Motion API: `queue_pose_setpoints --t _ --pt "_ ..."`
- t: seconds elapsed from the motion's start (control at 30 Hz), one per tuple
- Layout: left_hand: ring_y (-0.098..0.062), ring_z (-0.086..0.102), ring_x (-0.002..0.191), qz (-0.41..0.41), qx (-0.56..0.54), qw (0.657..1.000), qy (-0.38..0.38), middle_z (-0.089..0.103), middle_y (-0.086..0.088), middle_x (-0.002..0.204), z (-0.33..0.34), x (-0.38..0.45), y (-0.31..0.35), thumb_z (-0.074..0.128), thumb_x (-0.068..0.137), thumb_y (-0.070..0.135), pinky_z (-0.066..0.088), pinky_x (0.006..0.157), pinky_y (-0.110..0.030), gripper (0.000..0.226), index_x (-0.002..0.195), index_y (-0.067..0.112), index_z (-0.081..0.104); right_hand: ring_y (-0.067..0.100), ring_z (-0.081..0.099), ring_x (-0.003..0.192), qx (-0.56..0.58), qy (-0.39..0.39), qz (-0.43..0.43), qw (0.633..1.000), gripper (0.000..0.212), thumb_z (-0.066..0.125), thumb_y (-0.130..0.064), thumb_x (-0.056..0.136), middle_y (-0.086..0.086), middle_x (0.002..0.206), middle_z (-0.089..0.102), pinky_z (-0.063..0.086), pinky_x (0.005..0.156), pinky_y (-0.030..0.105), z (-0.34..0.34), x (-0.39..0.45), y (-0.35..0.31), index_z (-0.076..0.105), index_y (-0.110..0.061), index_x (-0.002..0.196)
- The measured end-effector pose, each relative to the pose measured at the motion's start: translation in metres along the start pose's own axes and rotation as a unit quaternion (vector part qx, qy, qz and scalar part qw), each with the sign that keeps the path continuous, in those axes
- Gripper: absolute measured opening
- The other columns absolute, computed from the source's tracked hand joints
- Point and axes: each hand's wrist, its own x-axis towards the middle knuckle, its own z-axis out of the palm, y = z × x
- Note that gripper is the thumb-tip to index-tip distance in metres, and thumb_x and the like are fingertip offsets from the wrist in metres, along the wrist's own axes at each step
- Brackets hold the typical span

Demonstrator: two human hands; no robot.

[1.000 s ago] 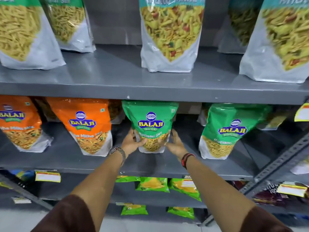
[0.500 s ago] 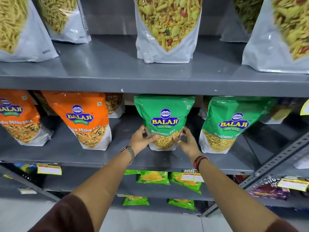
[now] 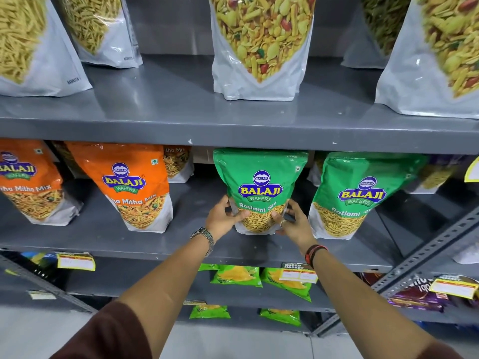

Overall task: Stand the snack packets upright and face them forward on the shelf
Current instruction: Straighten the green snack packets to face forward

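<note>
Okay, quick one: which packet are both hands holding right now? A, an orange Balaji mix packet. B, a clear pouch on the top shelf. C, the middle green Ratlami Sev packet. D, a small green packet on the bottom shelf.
C: the left hand and right hand have a grip on the lower sides of the green Ratlami Sev packet, which stands upright with its label facing forward.

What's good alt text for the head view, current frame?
Both hands, left hand and right hand, hold the lower sides of an upright green Ratlami Sev packet, label forward, on the middle grey shelf. A second green packet stands to its right and orange packets to its left.
</note>
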Motion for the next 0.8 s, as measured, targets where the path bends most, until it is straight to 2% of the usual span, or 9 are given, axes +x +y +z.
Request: queue_pose_setpoints --t 0.13,0.23,0.37,0.43,0.5,0.57,0.63,0.7,0.8 --pt "-0.020 0.057 0.111 -0.001 -0.018 1.000 -0.007 0.056 -0.004 0.134 -0.001 -0.001 0.000 0.077 0.068 0.041 0.047 0.093 -0.034 0.072 0.131 0.021 0.047 0.016 0.050 0.105 -0.003 -0.001 0.010 1.000 0.053 0.061 -0.009 0.086 -0.010 0.100 0.055 0.056 0.079 0.040 0.000 0.000 0.000 0.039 -0.008 0.134" --pt "-0.022 0.058 0.114 -0.016 -0.054 0.998 -0.023 0.055 -0.005 0.135 -0.001 -0.004 -0.003 0.078 0.071 0.027 0.049 0.096 -0.036 0.070 0.130 0.013 0.045 0.018 0.049 0.110 -0.020 0.003 0.027 0.999 0.056 0.061 -0.012 0.087 0.003 0.117 0.049 0.049 0.097 0.047 -0.003 0.000 0.005 0.036 -0.007 0.136" --pt "-0.021 0.060 0.096 -0.126 -0.084 0.988 0.018 0.059 -0.011 0.114 0.008 -0.016 -0.020 0.072 0.078 0.018 0.056 0.083 -0.035 0.058 0.129 0.001 0.048 0.021 0.053 0.101 -0.032 0.025 0.061 0.997 0.045 0.060 -0.019 0.088 -0.002 0.106 0.054 0.056 0.081 0.042 -0.021 -0.010 0.025 0.044 -0.010 0.129" --pt "-0.017 0.060 0.078 -0.192 -0.124 0.973 -0.028 0.060 -0.008 0.093 0.020 -0.028 -0.025 0.065 0.084 0.014 0.057 0.069 -0.027 0.047 0.127 -0.001 0.050 0.019 0.057 0.091 -0.038 0.036 0.067 0.996 0.033 0.059 -0.020 0.088 -0.004 0.090 0.057 0.056 0.063 0.029 -0.039 -0.020 0.040 0.051 -0.009 0.118" --pt "-0.013 0.059 0.071 -0.209 -0.129 0.965 -0.094 0.060 -0.009 0.094 0.037 -0.039 -0.026 0.060 0.088 0.011 0.055 0.067 -0.025 0.042 0.127 -0.001 0.049 0.016 0.060 0.074 -0.051 0.066 0.072 0.994 0.020 0.058 -0.020 0.088 0.000 0.082 0.060 0.050 0.053 0.023 -0.059 -0.027 0.052 0.057 -0.012 0.106" --pt "-0.014 0.060 0.075 -0.197 -0.135 0.960 -0.143 0.059 -0.011 0.104 0.060 -0.047 -0.016 0.058 0.089 0.012 0.054 0.076 -0.028 0.043 0.129 0.001 0.048 0.014 0.060 0.061 -0.050 0.138 0.080 0.986 0.007 0.057 -0.014 0.087 0.007 0.079 0.063 0.049 0.050 0.025 -0.087 -0.033 0.059 0.055 -0.021 0.088" --pt "-0.018 0.062 0.090 -0.172 -0.120 0.959 -0.192 0.058 -0.009 0.112 0.081 -0.051 -0.002 0.058 0.090 0.018 0.052 0.085 -0.030 0.045 0.131 0.005 0.047 0.020 0.059 0.059 -0.029 0.221 0.093 0.970 0.014 0.055 -0.011 0.085 0.013 0.084 0.064 0.051 0.053 0.031 -0.111 -0.034 0.058 0.049 -0.023 0.081" --pt "-0.019 0.059 0.107 -0.141 -0.101 0.958 -0.230 0.056 -0.009 0.125 0.106 -0.048 0.018 0.058 0.089 0.022 0.050 0.095 -0.033 0.052 0.137 0.008 0.041 0.025 0.058 0.069 0.003 0.265 0.097 0.959 0.013 0.054 -0.010 0.085 0.015 0.095 0.061 0.054 0.068 0.039 -0.136 -0.029 0.052 0.045 -0.018 0.091" --pt "-0.020 0.044 0.132 -0.081 -0.062 0.976 -0.191 0.039 -0.007 0.148 0.139 -0.036 0.047 0.062 0.085 0.030 0.041 0.107 -0.037 0.073 0.146 0.014 0.025 0.024 0.055 0.095 0.098 0.219 0.095 0.966 0.032 0.050 -0.002 0.088 0.009 0.108 0.051 0.048 0.094 0.053 -0.159 -0.015 0.034 0.042 -0.016 0.115"
